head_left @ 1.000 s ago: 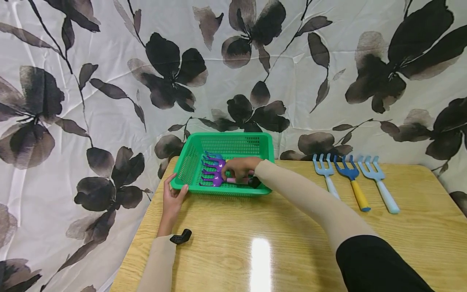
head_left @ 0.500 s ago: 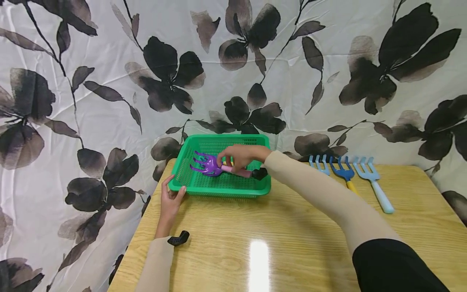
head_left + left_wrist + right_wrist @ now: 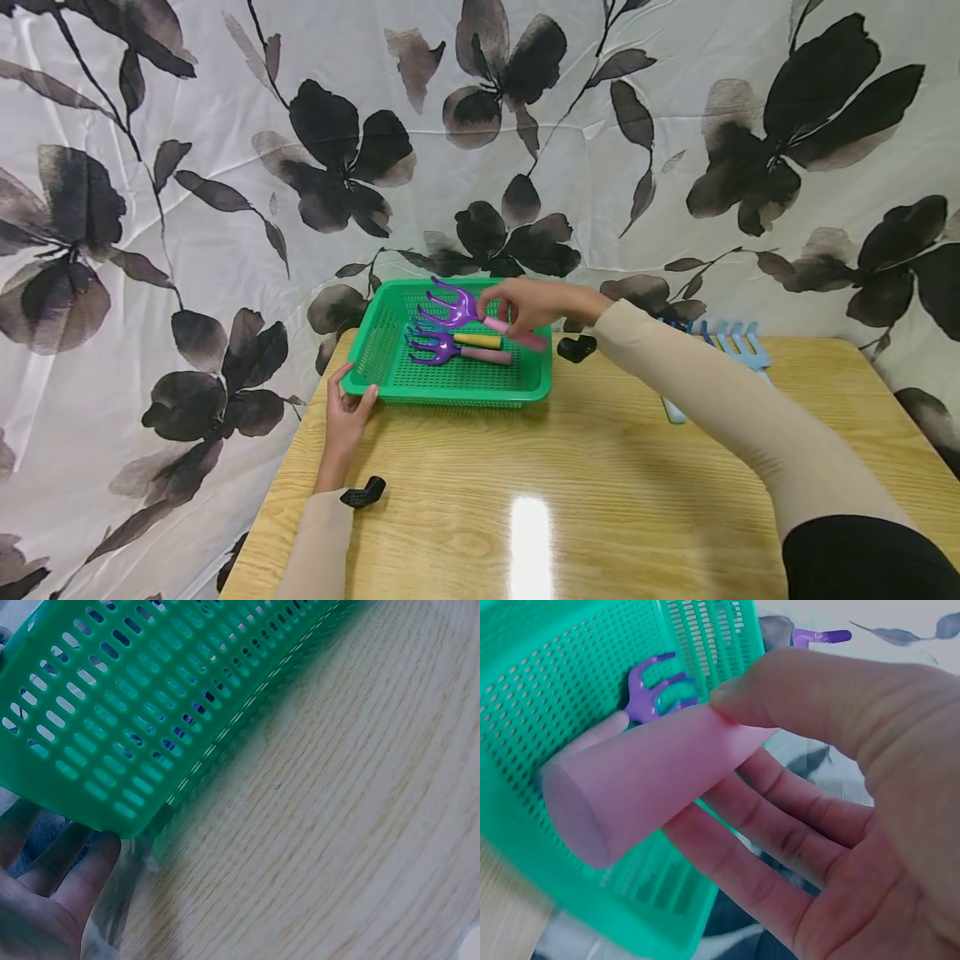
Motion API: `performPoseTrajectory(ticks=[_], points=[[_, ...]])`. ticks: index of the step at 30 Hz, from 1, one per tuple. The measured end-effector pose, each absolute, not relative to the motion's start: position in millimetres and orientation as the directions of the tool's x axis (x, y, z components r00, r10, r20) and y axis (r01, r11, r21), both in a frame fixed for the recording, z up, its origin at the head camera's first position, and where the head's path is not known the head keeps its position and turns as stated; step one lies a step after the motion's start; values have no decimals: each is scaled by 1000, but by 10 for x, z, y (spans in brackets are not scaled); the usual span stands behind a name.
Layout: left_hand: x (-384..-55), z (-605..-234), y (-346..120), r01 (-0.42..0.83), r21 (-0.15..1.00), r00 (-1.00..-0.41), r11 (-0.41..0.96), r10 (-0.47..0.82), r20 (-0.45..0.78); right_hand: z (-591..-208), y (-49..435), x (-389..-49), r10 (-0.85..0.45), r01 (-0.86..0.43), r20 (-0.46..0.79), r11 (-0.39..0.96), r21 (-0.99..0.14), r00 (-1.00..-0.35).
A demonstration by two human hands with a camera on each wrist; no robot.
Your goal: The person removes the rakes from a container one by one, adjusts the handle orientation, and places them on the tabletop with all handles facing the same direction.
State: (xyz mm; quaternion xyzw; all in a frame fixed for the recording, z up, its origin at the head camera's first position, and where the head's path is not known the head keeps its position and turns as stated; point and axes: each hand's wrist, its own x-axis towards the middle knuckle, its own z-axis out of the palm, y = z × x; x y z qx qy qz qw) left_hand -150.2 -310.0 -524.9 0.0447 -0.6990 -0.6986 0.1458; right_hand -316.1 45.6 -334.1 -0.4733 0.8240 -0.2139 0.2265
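My right hand (image 3: 528, 302) pinches the pink handle of a purple hand fork (image 3: 459, 308) above the green basket (image 3: 435, 393), its tines pointing left. In the right wrist view, thumb and fingers hold the pink handle (image 3: 645, 780). Inside the basket lies another purple hand fork (image 3: 437, 350) with a pink handle. Behind it is a yellow-handled fork (image 3: 480, 341) with a blue head, partly covered. My left hand (image 3: 347, 425) grips the basket's near left corner; in the left wrist view its fingers (image 3: 94, 877) touch the corner rim.
At the right of the wooden table (image 3: 600, 500), a light blue hand fork (image 3: 742, 346) and others are mostly hidden behind my right forearm. A floral cloth (image 3: 225, 250) hangs behind the table.
My right hand has lifted a purple fork from the basket floor and moved it up and to the right, uncovering the forks beneath. The left hand stays at the basket corner.
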Motion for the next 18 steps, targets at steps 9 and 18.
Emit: performPoseTrajectory(ticks=[9,18], points=[[-1496,-5236,-3111,151,988,-952,22,-267,151,-3365,1214,-3056,-817,-612,-115,508,-606,-565],[-1507,-5255,-3099,129,990,-952,51,-272,138,-3528,2083,-2879,-719,-500,-114,579,-643,-686]])
